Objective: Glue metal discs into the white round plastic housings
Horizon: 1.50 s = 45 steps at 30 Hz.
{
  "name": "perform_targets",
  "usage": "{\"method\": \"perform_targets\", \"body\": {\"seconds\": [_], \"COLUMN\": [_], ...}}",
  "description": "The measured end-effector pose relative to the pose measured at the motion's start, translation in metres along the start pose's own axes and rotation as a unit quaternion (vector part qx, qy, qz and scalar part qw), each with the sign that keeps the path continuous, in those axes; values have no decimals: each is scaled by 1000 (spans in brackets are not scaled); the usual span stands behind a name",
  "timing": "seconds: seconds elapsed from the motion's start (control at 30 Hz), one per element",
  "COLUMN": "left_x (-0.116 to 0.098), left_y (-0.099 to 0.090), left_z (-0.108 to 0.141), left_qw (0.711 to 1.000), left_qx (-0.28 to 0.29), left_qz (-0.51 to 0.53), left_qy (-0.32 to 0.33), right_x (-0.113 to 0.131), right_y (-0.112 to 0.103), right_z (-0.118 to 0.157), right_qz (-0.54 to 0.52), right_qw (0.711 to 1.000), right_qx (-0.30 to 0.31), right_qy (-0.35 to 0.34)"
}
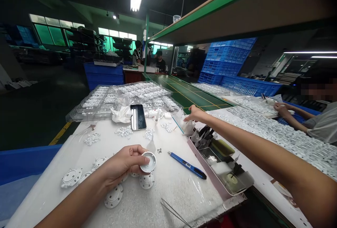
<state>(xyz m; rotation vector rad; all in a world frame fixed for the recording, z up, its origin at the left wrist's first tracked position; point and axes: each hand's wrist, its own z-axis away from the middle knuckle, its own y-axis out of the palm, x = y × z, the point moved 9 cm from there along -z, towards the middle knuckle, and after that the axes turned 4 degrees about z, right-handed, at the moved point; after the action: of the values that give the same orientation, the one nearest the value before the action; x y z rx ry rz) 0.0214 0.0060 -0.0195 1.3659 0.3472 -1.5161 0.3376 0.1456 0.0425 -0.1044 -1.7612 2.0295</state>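
Observation:
Near the middle of the white work surface (173, 186), my left hand (129, 161) holds a small round white part (149, 163) between thumb and fingers, its hollow side facing up. Similar round white parts (114, 195) lie below and to the left of that hand. My right hand (195, 114) is stretched far forward over a clear plastic container (187, 127). Its fingers are curled together at the container, and I cannot make out what they hold. A blue pen-like tool (187, 165) and metal tweezers (175, 212) lie on the surface.
Small white pieces (123, 131) lie in piles behind my left hand, beside a phone (138, 117). Filled clear trays (142, 91) are stacked at the back. A pink-edged toolbox (221, 172) stands under my right forearm. Another person's hands (283, 109) are at the far right.

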Motion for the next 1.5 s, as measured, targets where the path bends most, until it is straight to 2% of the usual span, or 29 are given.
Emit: {"method": "perform_targets", "body": {"seconds": [0.17,0.33,0.83,1.5], "left_x": [0,-1,-5,-7], "left_y": [-3,-3,-2,0], "left_z": [-1,-1,2,4], "left_qw": [1000,1000,1000,1000], "left_qx": [-3,-9,-12,-9], "left_qz": [0,-1,-17,-26], "left_qy": [6,8,11,11], "right_x": [10,20,34,48], "right_y": [-4,-3,-2,13], "right_z": [0,3,16,42], "right_qz": [53,97,143,129], "right_qw": [997,993,985,983], "right_qx": [-43,-53,-82,-55], "right_qy": [-20,-48,-57,-117]}}
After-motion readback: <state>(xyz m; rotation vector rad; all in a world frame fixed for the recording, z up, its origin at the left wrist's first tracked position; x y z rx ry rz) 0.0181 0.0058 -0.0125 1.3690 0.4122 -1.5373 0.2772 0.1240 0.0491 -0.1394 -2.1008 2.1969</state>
